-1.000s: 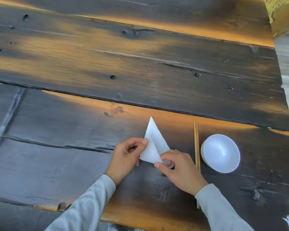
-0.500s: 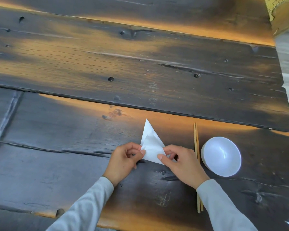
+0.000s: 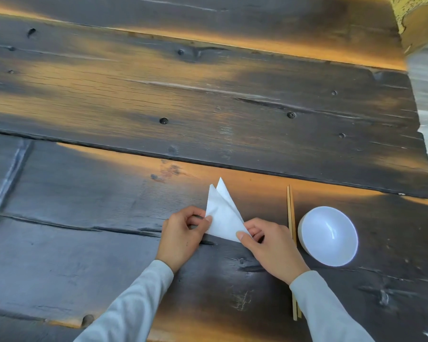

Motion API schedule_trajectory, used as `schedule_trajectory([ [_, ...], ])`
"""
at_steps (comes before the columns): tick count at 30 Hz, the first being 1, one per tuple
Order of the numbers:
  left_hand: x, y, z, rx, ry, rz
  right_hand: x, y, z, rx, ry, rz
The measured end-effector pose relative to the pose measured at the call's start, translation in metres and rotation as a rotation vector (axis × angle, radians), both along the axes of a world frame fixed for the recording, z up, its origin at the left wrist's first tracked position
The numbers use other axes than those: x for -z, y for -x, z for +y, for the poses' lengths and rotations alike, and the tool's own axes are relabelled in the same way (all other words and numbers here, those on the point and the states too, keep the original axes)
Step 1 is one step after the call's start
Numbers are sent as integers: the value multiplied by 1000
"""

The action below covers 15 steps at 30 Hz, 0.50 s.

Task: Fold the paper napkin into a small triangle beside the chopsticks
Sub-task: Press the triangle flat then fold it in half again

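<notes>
Paper napkin [image 3: 223,219]: white, thin, already folded into a narrow triangle with two tips showing at the far end, one layer slightly offset from the other. Located on the dark wooden table [image 3: 208,99], left of the chopsticks [image 3: 291,213] and apart from them, with a strip of bare wood between. Left hand [image 3: 183,234] closed in a pinch on the near left corner of the triangle; right hand [image 3: 269,245] closed in a pinch on the near right corner, thumb on top. Hands apart, with the near edge of the napkin spanning between them. Expected handling: very light, soft, no stiffness of its own; likely to sag, spring open at the crease, or shift under a draught once released. Prone to tearing if pulled taut between both grips. Best held at the corners as now, then pressed flat along the fold with a fingertip to set the crease. Layers to be aligned before pressing, since the two far tips do not coincide. Bowl [image 3: 328,235]: white, round, upright, just right of the chopsticks, nearly touching them; interior visible and empty, showing only a glossy highlight. No other containers in view.
</notes>
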<state>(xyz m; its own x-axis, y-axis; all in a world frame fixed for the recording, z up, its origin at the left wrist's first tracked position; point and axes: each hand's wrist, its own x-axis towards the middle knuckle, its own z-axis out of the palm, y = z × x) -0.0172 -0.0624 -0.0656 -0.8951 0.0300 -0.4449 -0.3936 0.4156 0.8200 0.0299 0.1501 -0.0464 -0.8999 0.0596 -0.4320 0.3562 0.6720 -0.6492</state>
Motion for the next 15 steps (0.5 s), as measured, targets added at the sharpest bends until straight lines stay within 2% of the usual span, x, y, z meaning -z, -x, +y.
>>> schedule_trajectory([
  [7, -8, 4, -7, 240, 114, 75, -2, 0, 0, 13, -32, -5],
  [15, -11, -7, -16, 258, 84, 71, -3, 0, -1, 47, -106, 56],
])
